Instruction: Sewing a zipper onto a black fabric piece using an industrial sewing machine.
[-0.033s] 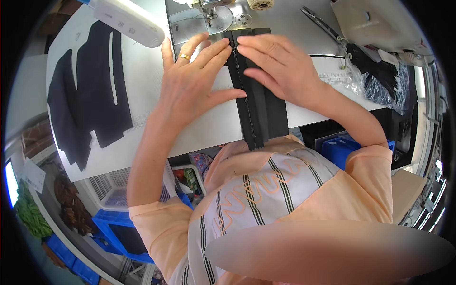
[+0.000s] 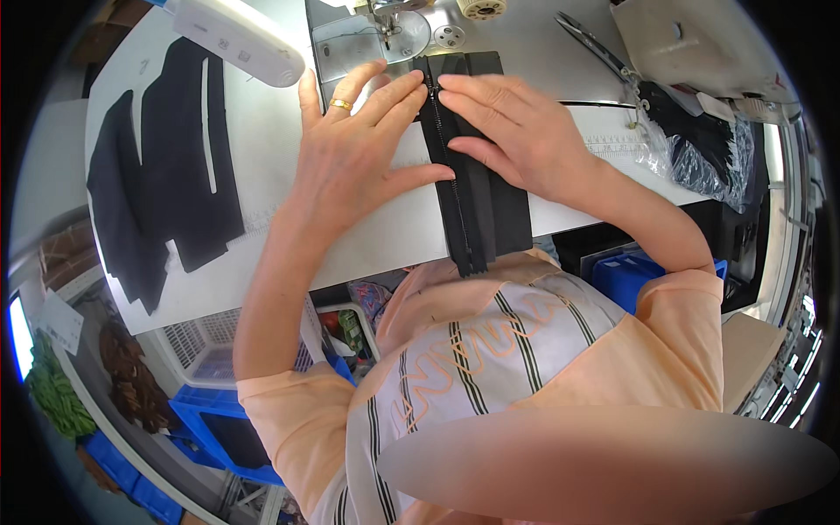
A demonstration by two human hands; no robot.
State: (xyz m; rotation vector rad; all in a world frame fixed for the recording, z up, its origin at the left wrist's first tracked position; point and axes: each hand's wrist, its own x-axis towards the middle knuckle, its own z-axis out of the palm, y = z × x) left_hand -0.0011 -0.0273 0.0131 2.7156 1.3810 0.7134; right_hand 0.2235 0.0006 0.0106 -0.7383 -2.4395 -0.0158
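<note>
A long black zipper (image 2: 458, 206) lies along a black fabric strip (image 2: 514, 214) on the white worktable (image 2: 385, 232). The strip's lower end hangs at the table edge against my shirt. My left hand (image 2: 346, 162), a gold ring on one finger, spreads its fingers at the zipper's left side; fingertips and thumb touch its tape. From the right, my right hand (image 2: 534, 131) rests on the strip with stretched fingers, their tips beside the zipper's upper part. Just beyond the fabric's far end is the presser foot (image 2: 385, 35) of a sewing machine.
Black cut fabric pieces (image 2: 179, 131) lie at the left under a white machine arm (image 2: 232, 39). Scissors (image 2: 595, 44) and a clear plastic bag (image 2: 713, 166) with black items are at the right. A white basket (image 2: 206, 346) stands below the table's left edge.
</note>
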